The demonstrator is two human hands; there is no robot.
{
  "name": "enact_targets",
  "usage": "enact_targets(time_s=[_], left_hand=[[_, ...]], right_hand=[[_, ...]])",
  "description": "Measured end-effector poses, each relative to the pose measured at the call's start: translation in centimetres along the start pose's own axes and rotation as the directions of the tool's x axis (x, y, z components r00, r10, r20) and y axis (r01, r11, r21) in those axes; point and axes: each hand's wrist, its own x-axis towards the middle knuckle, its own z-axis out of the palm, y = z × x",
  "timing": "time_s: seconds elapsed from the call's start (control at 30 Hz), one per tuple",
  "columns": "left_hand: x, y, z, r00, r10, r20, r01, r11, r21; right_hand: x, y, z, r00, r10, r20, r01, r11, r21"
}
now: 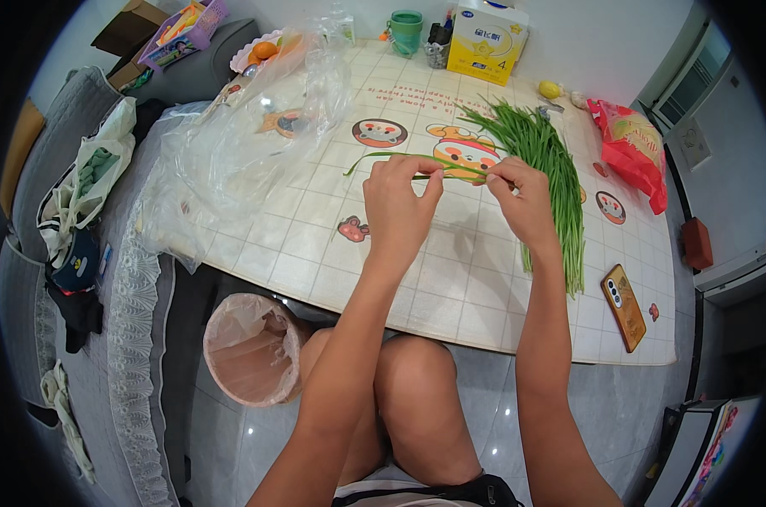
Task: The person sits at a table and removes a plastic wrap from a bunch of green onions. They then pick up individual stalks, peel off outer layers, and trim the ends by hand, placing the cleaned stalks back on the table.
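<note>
Between my two hands a few long green leaves, likely garlic chives [457, 167], stretch across above the table. My left hand [398, 199] pinches them between thumb and forefinger, and one leaf tip trails out past it to the left. With thumb and fingertips, my right hand [521, 198] grips their other end. Just right of it lies a large bundle of the same chives [561, 184], stems towards me and leaf tips fanned out at the far side. My right wrist and forearm partly cover the bundle's left edge.
The table [433, 295] has a printed cover. A clear plastic sheet [231, 171] drapes its left side. A phone [623, 307] and a red bag [630, 152] lie right. A yellow box [488, 43] and green cup [406, 35] stand behind. A lined bin [246, 361] stands below, left.
</note>
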Motion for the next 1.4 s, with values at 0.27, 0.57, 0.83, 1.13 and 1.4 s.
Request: enact_targets(time_s=[0.27,0.57,0.83,1.13,1.4], left_hand=[[0.3,-0.4,0.1,0.888,-0.460,-0.017,0.408,0.804,-0.432],[0.8,-2.7,-3.0,0.921,-0.384,-0.070,0.384,0.923,-0.007],[0.6,-4.2,-4.1,0.933,-0.297,0.204,0.152,0.837,0.525],[0.4,-3.9,-2.5,0.828,-0.246,0.504,0.336,0.937,-0.094],[-0.1,-3.2,-1.3,0.769,-0.254,0.587,0.340,0.940,-0.040]], right_hand=[[-0.1,-0.6,0.3,0.997,-0.007,-0.077,0.012,0.998,0.062],[0.2,1.0,-2.0,0.928,0.000,-0.373,0.027,0.997,0.068],[0.2,2.2,-3.5,0.886,0.141,-0.442,0.007,0.949,0.315],[0.4,2.4,-3.5,0.863,0.207,-0.461,0.022,0.897,0.442],[0.5,1.9,-3.4,0.832,0.265,-0.487,-0.010,0.885,0.465]])
